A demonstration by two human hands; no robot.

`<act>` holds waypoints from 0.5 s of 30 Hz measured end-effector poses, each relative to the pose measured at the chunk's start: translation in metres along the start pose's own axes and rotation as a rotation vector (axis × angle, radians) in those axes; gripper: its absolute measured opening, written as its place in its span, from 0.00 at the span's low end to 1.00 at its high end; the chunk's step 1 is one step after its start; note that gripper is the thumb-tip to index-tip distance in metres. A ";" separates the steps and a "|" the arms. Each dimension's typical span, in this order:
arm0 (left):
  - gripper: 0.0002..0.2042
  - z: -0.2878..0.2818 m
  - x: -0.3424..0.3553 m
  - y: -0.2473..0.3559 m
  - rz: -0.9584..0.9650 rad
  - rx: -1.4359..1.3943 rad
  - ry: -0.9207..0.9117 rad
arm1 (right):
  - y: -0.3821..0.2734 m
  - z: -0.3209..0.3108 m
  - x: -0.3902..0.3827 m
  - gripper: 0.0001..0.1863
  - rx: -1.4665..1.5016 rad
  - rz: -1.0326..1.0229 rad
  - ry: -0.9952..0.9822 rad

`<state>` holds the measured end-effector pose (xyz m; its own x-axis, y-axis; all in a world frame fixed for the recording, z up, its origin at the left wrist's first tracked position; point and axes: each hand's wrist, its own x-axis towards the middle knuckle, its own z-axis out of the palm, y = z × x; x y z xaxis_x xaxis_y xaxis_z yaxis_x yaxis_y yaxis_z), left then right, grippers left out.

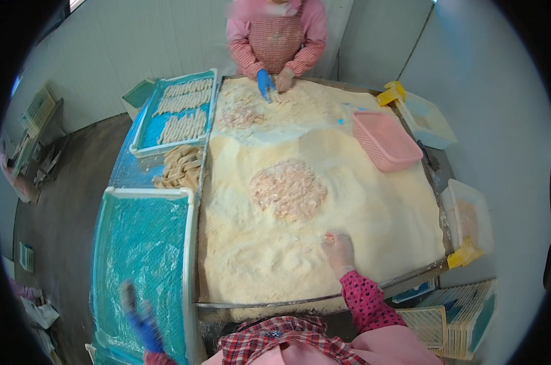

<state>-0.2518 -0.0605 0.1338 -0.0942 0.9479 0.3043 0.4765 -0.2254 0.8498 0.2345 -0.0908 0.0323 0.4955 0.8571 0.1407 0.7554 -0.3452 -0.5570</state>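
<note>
My left hand (pixel 143 325), in a blue glove, hovers over a white-rimmed tray (pixel 190 255) lined with blue-green mesh and clear film. Motion blurs it, but its fingers look stretched and apart, with nothing seen in them. Thin clear plastic covers my right hand (pixel 340 254), which is closed low over the pale crumbs (pixel 385 225) on the worktable. A pinkish spot shows at its fingertips; I cannot tell whether it is a held piece or the fingers themselves. Beyond that hand, a heap of pink raw meat pieces (pixel 289 190) lies on the crumbs.
Across the table a co-worker's gloved hands (pixel 274 82) work in crumbs beside a smaller meat pile (pixel 242 115). A far-left tray (pixel 211 109) holds rows of coated strips; a tan cloth (pixel 181 167) lies below it. At right are a pink basket (pixel 388 143) and clear bins (pixel 470 213).
</note>
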 end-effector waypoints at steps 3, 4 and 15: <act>0.32 0.139 0.003 -0.013 -0.029 -0.173 -0.429 | 0.034 0.018 0.026 0.10 0.068 0.057 0.099; 0.32 0.176 -0.003 -0.029 0.061 0.265 -0.543 | 0.029 0.023 0.041 0.09 0.055 0.039 0.105; 0.25 0.323 -0.048 0.018 0.232 -0.005 -0.593 | 0.045 0.058 0.114 0.11 0.317 0.194 0.020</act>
<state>0.0437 -0.0374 -0.0046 0.5119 0.8374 0.1916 0.4223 -0.4395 0.7928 0.3003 0.0133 -0.0244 0.6271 0.7786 0.0219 0.4775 -0.3621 -0.8006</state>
